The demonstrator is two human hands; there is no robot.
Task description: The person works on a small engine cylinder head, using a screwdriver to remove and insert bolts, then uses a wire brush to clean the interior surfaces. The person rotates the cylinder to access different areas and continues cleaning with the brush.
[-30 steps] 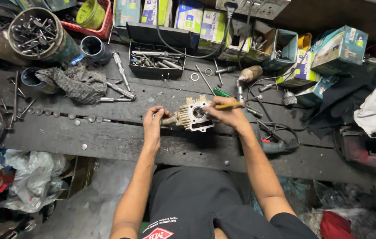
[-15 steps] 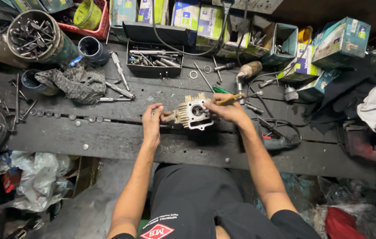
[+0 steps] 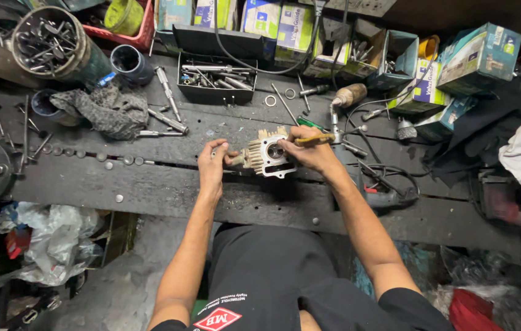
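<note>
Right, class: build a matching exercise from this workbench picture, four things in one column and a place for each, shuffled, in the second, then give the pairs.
Things:
1. finned metal engine part
2. grey rag
3. black tray of bolts
4. round tin of nails

Places:
A. far left corner of the bench
B. between the left hand and right hand
C. back of the bench, middle
D. left of the tray, near a dark cup

Pairs: 1-B, 2-D, 3-C, 4-A
</note>
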